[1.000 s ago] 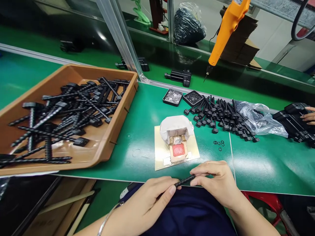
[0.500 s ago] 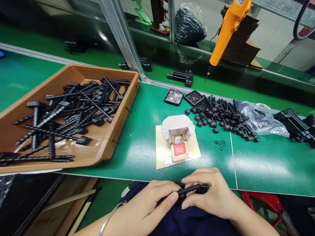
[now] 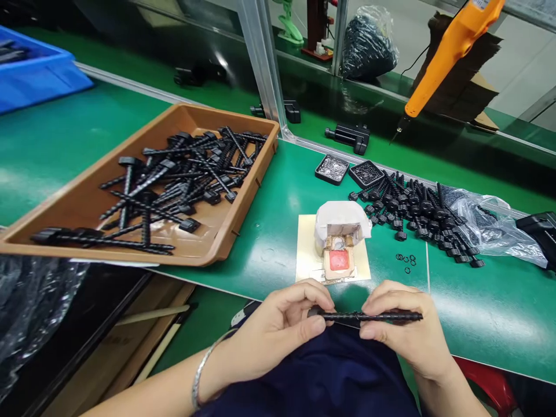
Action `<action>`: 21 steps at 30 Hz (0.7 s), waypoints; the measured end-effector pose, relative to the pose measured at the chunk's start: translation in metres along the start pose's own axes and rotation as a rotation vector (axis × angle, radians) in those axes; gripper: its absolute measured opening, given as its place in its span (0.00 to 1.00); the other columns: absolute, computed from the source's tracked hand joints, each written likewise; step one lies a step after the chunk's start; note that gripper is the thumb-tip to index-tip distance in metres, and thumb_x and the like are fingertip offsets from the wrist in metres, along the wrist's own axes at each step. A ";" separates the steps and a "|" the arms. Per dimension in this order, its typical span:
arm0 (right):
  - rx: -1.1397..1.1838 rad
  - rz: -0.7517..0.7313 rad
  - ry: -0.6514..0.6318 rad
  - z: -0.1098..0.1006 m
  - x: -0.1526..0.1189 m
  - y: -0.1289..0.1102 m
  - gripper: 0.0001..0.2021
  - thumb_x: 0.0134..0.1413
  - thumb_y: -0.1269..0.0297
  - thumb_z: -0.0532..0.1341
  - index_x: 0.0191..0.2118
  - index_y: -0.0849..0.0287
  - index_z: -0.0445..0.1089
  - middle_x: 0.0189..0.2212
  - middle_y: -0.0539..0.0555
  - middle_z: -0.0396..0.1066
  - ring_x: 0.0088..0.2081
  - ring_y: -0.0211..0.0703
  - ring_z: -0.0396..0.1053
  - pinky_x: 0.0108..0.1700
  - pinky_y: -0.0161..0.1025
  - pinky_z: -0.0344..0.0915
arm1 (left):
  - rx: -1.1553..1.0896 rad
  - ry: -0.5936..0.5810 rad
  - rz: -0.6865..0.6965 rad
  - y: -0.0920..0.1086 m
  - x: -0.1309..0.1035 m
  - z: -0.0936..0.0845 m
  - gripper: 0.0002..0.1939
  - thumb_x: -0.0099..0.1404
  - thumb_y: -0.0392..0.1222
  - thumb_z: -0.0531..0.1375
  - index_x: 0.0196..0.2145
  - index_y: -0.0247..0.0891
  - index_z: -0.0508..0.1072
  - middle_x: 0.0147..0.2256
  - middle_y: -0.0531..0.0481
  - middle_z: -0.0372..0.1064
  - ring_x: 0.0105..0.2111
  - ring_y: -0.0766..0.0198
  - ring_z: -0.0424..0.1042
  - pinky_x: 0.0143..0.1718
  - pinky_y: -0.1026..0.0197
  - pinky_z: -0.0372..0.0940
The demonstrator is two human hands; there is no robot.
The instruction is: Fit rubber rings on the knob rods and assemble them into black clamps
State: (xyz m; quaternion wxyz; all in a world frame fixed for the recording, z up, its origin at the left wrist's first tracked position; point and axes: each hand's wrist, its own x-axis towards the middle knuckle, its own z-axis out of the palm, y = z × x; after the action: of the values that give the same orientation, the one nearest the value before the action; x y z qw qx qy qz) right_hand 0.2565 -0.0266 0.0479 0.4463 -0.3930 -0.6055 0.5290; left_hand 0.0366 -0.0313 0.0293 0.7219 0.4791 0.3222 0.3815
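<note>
A long black plastic screw (image 3: 347, 316) lies level between my two hands, just in front of the table edge. My left hand (image 3: 289, 318) pinches its thick head end, partly covering it. Around the shaft are the thumb and fingers of my right hand (image 3: 403, 318), and the threaded tip shows past them at the right. Just beyond my hands stands a white block-like fixture (image 3: 341, 217) with a red patch, on a pale yellow board (image 3: 306, 246). Several small black rings (image 3: 407, 259) lie to its right.
On the left is a brown tray (image 3: 243, 231) of black screws, with a blue bin (image 3: 47, 81) behind. A screw pile (image 3: 417, 214) lies right, beside two small parts trays (image 3: 332, 169) and a plastic bag (image 3: 486, 226). Overhead hangs an orange electric screwdriver (image 3: 452, 55).
The screw has turned from slanting to level, and more of its length shows. My hands have moved farther apart along it. The view has swung left, bringing in the blue bin.
</note>
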 end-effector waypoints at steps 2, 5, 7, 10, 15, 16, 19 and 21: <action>0.065 0.020 -0.049 0.005 -0.003 0.003 0.12 0.43 0.74 0.74 0.34 0.52 0.80 0.30 0.48 0.76 0.28 0.33 0.74 0.32 0.26 0.71 | 0.029 0.067 0.051 -0.005 0.002 0.000 0.11 0.64 0.50 0.65 0.38 0.41 0.78 0.38 0.51 0.70 0.41 0.64 0.70 0.44 0.63 0.62; 0.069 -0.046 -0.046 0.019 -0.007 0.008 0.11 0.44 0.75 0.73 0.33 0.52 0.80 0.29 0.48 0.74 0.29 0.33 0.73 0.34 0.27 0.72 | -0.023 0.101 0.005 -0.012 0.002 0.002 0.10 0.64 0.49 0.65 0.42 0.46 0.79 0.40 0.52 0.72 0.42 0.64 0.72 0.46 0.64 0.65; -0.009 -0.126 0.003 0.023 -0.009 0.007 0.12 0.47 0.75 0.72 0.37 0.52 0.80 0.30 0.49 0.75 0.31 0.34 0.74 0.36 0.28 0.72 | -0.083 0.075 -0.059 -0.013 0.000 0.004 0.13 0.63 0.48 0.66 0.47 0.51 0.78 0.41 0.53 0.74 0.41 0.66 0.73 0.44 0.66 0.66; -0.111 -0.145 0.049 0.016 -0.008 0.001 0.16 0.49 0.76 0.70 0.43 0.50 0.78 0.33 0.49 0.76 0.32 0.35 0.74 0.36 0.29 0.72 | -0.127 -0.004 -0.111 -0.009 -0.006 0.004 0.19 0.65 0.47 0.64 0.54 0.56 0.72 0.46 0.53 0.75 0.46 0.66 0.73 0.47 0.67 0.66; -0.108 -0.065 0.009 0.011 -0.006 0.000 0.10 0.47 0.70 0.73 0.37 0.51 0.80 0.29 0.48 0.74 0.29 0.35 0.72 0.32 0.29 0.71 | -0.207 -0.136 -0.134 -0.006 -0.012 0.000 0.18 0.68 0.47 0.61 0.55 0.56 0.71 0.48 0.55 0.74 0.44 0.69 0.75 0.48 0.68 0.68; -0.101 -0.050 0.006 0.013 -0.006 0.000 0.09 0.46 0.68 0.73 0.36 0.51 0.80 0.29 0.48 0.74 0.28 0.34 0.72 0.30 0.29 0.70 | -0.233 -0.142 -0.141 -0.006 -0.012 0.001 0.18 0.67 0.46 0.63 0.54 0.55 0.72 0.46 0.55 0.75 0.41 0.70 0.76 0.45 0.69 0.69; -0.059 -0.043 -0.011 0.012 -0.006 -0.001 0.13 0.44 0.62 0.75 0.39 0.51 0.80 0.29 0.49 0.75 0.28 0.36 0.73 0.30 0.31 0.72 | -0.283 -0.136 -0.157 -0.007 -0.010 0.004 0.14 0.64 0.46 0.66 0.48 0.46 0.74 0.38 0.55 0.78 0.35 0.72 0.76 0.39 0.72 0.69; -0.044 -0.065 -0.053 0.007 -0.006 -0.005 0.17 0.44 0.61 0.75 0.43 0.50 0.79 0.31 0.51 0.77 0.31 0.39 0.74 0.34 0.33 0.73 | -0.300 -0.121 -0.175 -0.006 -0.008 0.007 0.14 0.62 0.48 0.67 0.44 0.41 0.73 0.36 0.53 0.79 0.34 0.71 0.76 0.37 0.71 0.70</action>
State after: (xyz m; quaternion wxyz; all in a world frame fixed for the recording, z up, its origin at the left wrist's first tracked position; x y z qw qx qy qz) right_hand 0.2515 -0.0352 0.0517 0.4385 -0.3686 -0.6409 0.5110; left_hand 0.0402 -0.0425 0.0264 0.8338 0.3582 0.2582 0.3313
